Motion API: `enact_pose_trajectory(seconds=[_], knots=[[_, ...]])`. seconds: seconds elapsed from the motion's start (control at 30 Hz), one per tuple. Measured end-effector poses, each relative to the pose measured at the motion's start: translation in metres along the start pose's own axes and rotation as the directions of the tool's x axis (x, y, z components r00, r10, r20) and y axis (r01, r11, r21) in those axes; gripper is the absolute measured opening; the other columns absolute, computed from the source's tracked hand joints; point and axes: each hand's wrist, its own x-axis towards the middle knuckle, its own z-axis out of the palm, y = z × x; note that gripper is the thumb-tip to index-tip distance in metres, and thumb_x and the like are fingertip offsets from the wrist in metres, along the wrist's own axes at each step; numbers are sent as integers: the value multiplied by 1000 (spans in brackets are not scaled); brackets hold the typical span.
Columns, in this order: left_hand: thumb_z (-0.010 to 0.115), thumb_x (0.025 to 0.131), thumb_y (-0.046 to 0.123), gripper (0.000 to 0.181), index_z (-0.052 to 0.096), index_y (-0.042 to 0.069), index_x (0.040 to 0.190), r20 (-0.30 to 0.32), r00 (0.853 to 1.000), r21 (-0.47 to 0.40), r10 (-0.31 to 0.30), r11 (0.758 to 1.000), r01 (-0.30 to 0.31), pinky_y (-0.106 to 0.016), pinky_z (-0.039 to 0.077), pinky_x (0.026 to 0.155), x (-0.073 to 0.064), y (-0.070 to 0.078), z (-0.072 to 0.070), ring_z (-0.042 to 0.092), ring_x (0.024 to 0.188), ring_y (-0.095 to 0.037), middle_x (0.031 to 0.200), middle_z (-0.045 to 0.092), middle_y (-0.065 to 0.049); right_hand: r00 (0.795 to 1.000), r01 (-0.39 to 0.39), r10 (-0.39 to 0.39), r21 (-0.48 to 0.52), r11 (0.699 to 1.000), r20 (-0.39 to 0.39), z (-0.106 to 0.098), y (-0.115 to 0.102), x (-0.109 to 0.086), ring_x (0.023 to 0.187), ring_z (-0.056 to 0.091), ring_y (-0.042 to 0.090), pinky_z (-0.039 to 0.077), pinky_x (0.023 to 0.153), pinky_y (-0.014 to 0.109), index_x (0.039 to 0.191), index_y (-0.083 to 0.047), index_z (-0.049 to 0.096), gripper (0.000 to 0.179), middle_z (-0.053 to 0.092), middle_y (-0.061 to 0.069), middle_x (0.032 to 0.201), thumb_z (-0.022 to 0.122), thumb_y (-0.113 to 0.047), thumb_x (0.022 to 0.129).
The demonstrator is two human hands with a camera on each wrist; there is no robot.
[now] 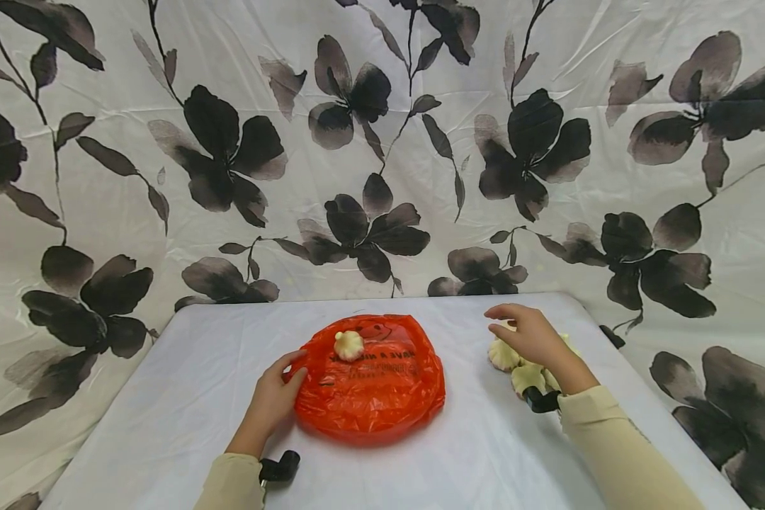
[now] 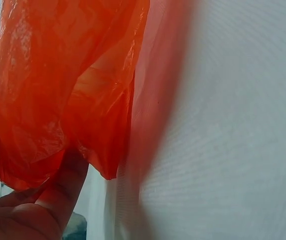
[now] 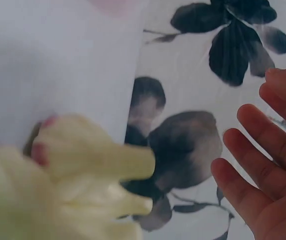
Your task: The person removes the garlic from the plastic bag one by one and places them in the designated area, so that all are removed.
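Observation:
A red plastic bag [image 1: 376,397] with dark print lies puffed out on the white-covered table. One pale garlic bulb [image 1: 348,346] rests on its upper left part. At the bag's left edge, my left hand [image 1: 270,400] holds the plastic; the left wrist view has the thumb and fingers [image 2: 65,187] on either side of a fold. Several garlic bulbs [image 1: 528,381] sit in a heap at the table's right, partly covered by my right hand [image 1: 538,343]. That hand is above them with its fingers spread, nothing in its grasp. Blurred bulbs [image 3: 83,155] fill the lower left of the right wrist view.
The table [image 1: 197,368] has a white cloth. Behind it and at its sides hangs a white sheet [image 1: 446,177] with a dark flower print. The table's right edge [image 1: 650,397] runs close beside the heap of bulbs.

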Motion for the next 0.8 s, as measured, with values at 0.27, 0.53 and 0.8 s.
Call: enact_pose_trajectory(seconds=[0.27,0.53,0.8], knots=[[51,100,24,44,45,18,143,-3,1000,6,-8,1000,8,-47,54,93,0,0,-1,55,124,-39,148,44,-18,996,76,-77,24,997,33,19,-30,22,113,61,32,52,96,49,118,-9,67,27,68,10,119,63,-17,93],[51,100,24,43,46,18,142,16,1000,1,-8,1000,8,-50,52,96,-1,-2,-1,50,128,-41,149,43,-18,991,121,-122,30,992,60,37,-56,44,112,63,28,52,97,48,117,-11,67,27,69,10,119,65,-20,91],[51,100,24,43,46,19,142,28,1000,2,-4,1000,4,-50,51,98,1,-4,-3,49,129,-41,148,43,-17,986,121,-131,93,988,104,46,-76,65,114,62,30,51,99,46,117,-10,67,28,69,8,118,65,-21,92]])
